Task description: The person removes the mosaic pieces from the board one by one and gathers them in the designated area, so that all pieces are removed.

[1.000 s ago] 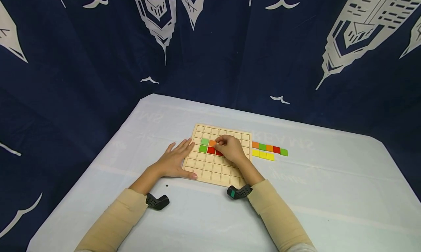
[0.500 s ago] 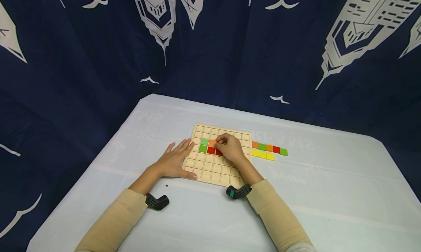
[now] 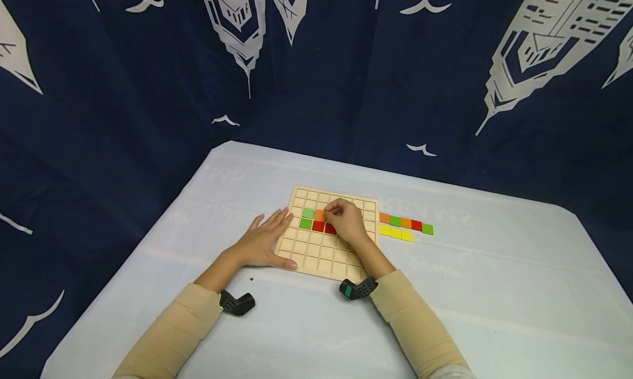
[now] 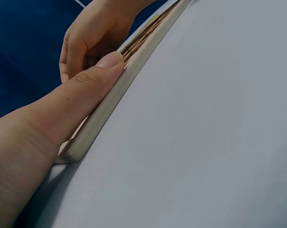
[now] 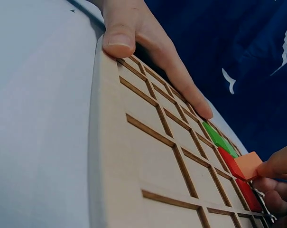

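Observation:
In the head view, my left hand [image 3: 264, 244] lies with fingers spread along the left side of a wooden grid board [image 3: 318, 252]. Its thumb [image 4: 98, 78] rests over the board's near edge. Over the middle of the board, my right hand [image 3: 346, 219] pinches an orange square tile [image 5: 248, 165] between thumb and finger. The right wrist view shows this tile tilted above the red tiles. Two red tiles [image 3: 318, 226] sit side by side in the grid, with a green tile [image 3: 305, 224] to their left and a light green tile [image 3: 308, 213] behind that one.
Right of the board, a row of orange, green and red tiles [image 3: 405, 223] lies on the white-covered table [image 3: 494, 291], with a shorter row of yellow tiles [image 3: 395, 233] in front. A dark blue patterned curtain [image 3: 316, 82] hangs behind the table.
My right fingertips have shifted slightly away from me, still at the orange tile. The left hand and the board have stayed in place.

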`<state>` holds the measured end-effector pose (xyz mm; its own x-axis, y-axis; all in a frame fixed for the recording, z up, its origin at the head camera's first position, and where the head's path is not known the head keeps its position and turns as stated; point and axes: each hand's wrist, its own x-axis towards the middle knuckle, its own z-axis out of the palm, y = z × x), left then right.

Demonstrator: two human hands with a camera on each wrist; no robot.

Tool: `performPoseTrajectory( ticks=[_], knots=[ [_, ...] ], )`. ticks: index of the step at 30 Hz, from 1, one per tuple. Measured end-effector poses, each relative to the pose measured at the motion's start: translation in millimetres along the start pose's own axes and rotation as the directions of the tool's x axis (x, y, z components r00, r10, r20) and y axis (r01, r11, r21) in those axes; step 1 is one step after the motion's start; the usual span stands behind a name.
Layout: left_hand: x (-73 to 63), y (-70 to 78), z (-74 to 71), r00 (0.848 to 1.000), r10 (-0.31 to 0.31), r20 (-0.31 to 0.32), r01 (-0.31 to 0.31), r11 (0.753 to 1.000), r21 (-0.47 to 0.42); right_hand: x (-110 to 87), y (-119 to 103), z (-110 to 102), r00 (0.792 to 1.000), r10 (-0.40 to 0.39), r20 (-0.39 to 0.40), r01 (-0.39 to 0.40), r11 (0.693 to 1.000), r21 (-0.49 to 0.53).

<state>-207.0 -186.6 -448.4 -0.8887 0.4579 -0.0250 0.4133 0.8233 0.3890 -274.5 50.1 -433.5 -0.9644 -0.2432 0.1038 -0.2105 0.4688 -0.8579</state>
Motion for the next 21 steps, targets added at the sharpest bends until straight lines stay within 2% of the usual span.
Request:
performPoseTrajectory(
  ticks=[9, 21],
  knots=[
    [1.8, 1.1, 0.6, 1.0, 0.0, 0.001, 0.0, 1.0, 0.006, -2.3, -1.1, -6.9, 0.999, 0.025, -0.034, -0.024, 0.999, 0.042],
    [1.0, 0.8, 1.2, 1.0, -0.002, -0.005, 0.002, 1.0, 0.002, -13.9, 4.6, -31.7, 0.999, 0.038, -0.02, -0.037, 0.999, 0.033]
  ],
)
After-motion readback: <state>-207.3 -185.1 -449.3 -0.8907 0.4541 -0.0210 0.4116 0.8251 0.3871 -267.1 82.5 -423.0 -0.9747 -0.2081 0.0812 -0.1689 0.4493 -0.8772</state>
